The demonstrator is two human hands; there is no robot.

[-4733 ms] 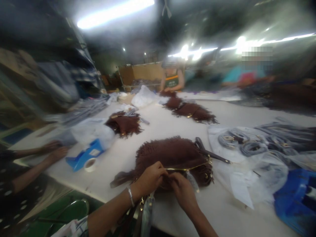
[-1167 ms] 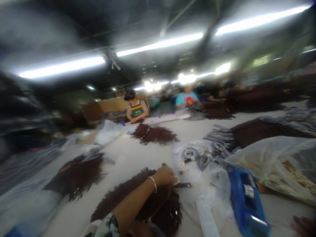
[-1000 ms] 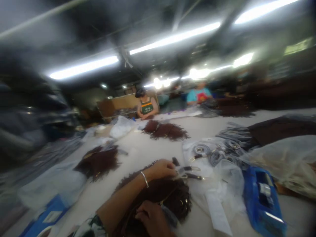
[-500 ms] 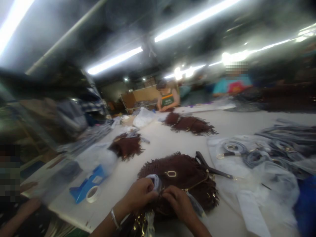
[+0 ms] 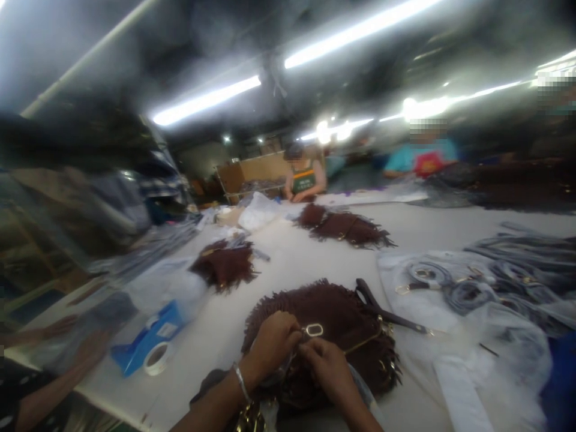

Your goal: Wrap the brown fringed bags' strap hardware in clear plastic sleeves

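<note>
While the left hand [image 5: 273,341] and right hand [image 5: 327,366] bring curled fingers together beside a gold ring [image 5: 314,330], their grip impossible to tell, the brown bag [image 5: 330,303] beneath seems soft, light, best held around its body, on a white table [image 5: 209,345] under tube lights [image 5: 207,101]

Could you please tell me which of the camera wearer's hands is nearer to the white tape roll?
The left hand: it is to the right of the white tape roll, apart from it. The right hand is farther right, beyond the left.
</note>
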